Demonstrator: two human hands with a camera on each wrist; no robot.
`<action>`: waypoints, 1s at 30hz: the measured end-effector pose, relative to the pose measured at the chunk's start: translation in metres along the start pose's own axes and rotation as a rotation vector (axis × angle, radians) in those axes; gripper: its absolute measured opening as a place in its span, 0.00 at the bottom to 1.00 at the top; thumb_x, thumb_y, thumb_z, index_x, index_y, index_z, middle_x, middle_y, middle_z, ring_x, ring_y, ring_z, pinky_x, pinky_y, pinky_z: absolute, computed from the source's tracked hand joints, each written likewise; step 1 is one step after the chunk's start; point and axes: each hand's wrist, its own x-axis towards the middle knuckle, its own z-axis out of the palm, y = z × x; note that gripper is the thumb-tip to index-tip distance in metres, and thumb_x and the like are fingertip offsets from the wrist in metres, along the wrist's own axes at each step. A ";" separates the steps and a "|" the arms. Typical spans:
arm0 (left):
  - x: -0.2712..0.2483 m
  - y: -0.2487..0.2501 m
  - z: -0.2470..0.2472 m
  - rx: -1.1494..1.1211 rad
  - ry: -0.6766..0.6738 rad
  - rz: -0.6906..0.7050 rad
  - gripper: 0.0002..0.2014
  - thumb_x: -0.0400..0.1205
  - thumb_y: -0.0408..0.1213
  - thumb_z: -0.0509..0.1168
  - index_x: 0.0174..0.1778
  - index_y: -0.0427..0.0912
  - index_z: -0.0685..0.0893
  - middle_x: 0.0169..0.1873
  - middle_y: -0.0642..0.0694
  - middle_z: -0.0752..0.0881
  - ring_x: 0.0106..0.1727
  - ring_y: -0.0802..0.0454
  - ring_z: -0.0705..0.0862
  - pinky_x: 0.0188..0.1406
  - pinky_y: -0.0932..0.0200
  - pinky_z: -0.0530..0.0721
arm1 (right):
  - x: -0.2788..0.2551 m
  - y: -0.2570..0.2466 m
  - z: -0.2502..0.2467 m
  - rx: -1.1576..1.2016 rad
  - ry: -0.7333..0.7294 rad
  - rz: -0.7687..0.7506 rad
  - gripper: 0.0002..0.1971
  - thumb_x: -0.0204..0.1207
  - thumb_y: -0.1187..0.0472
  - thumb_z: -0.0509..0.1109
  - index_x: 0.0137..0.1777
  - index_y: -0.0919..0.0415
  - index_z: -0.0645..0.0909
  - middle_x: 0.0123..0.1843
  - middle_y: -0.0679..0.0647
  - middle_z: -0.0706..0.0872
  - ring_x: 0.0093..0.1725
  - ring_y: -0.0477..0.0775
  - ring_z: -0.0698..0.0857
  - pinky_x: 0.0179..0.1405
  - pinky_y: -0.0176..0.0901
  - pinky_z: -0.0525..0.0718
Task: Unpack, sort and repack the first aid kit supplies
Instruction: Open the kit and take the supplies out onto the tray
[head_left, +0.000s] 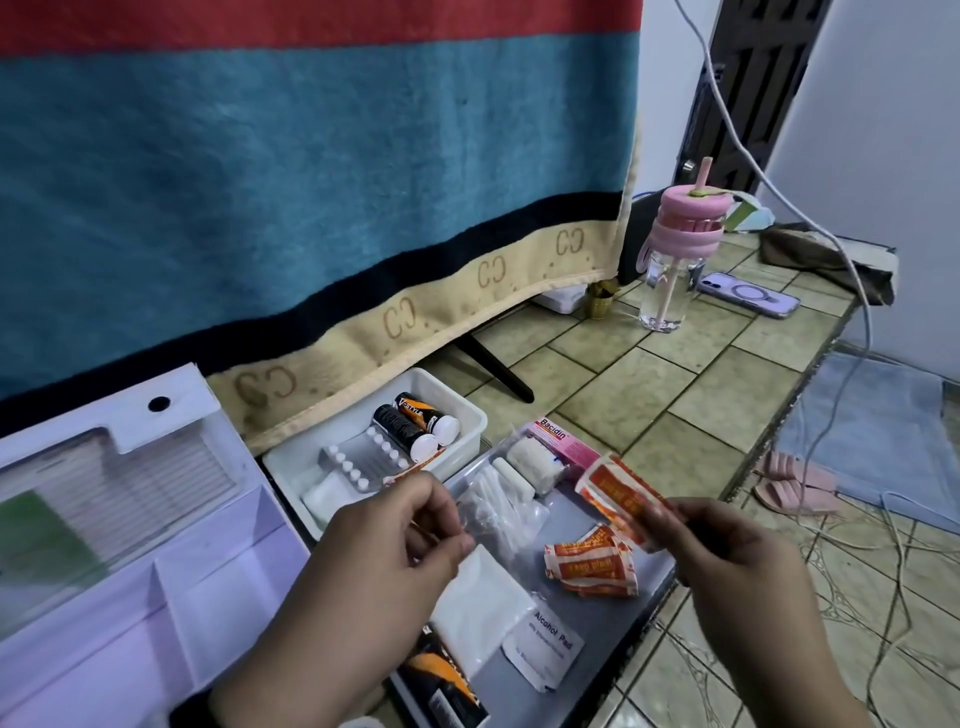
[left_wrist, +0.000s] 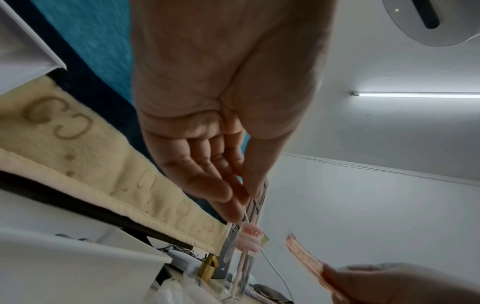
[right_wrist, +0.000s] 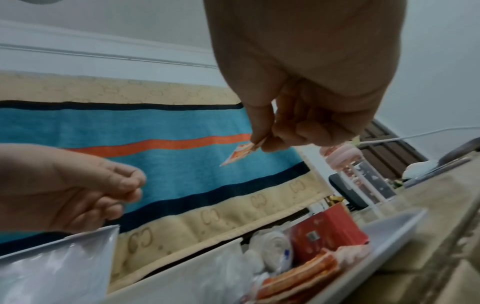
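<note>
My right hand (head_left: 670, 519) pinches a few orange-and-white plaster strips (head_left: 618, 493) by one end above the grey tray (head_left: 569, 512); the right wrist view shows the strips (right_wrist: 237, 154) between thumb and fingers. My left hand (head_left: 441, 525) hovers over the tray's left part with loosely curled fingers and holds nothing. On the tray lie more plasters (head_left: 592, 564), an alcohol pad (head_left: 545, 649), white gauze (head_left: 478, 603), a bag of cotton swabs (head_left: 498, 514), a bandage roll (head_left: 535, 462) and a pink Bacidin box (head_left: 566, 441). The open first aid box (head_left: 156, 571) stands at the left.
A white bin (head_left: 470, 410) behind the tray holds two black tubes (head_left: 410, 431) and a blister pack (head_left: 358, 462). A striped towel (head_left: 311, 182) hangs behind. A pink-lidded bottle (head_left: 675, 260) and a phone (head_left: 748, 296) sit far right. The counter edge drops to the floor on the right.
</note>
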 end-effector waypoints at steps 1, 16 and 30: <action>0.000 -0.001 -0.001 0.000 0.016 -0.009 0.08 0.74 0.40 0.73 0.38 0.53 0.79 0.31 0.46 0.88 0.30 0.51 0.84 0.33 0.56 0.80 | 0.002 0.001 -0.006 -0.060 0.014 -0.006 0.04 0.72 0.67 0.73 0.37 0.63 0.88 0.19 0.42 0.84 0.17 0.34 0.75 0.18 0.21 0.67; -0.011 -0.029 -0.015 0.040 0.067 -0.024 0.09 0.73 0.37 0.74 0.37 0.54 0.79 0.29 0.49 0.86 0.27 0.54 0.81 0.33 0.57 0.79 | -0.008 0.030 0.013 -0.783 -0.162 0.013 0.14 0.66 0.53 0.79 0.30 0.40 0.75 0.29 0.45 0.83 0.32 0.43 0.81 0.30 0.36 0.74; -0.077 -0.099 -0.146 0.392 0.113 -0.349 0.09 0.74 0.55 0.70 0.42 0.59 0.78 0.45 0.61 0.83 0.48 0.67 0.81 0.53 0.63 0.81 | -0.033 -0.108 0.132 -0.589 -0.941 -0.421 0.09 0.72 0.45 0.71 0.52 0.41 0.81 0.42 0.41 0.87 0.33 0.39 0.84 0.38 0.34 0.81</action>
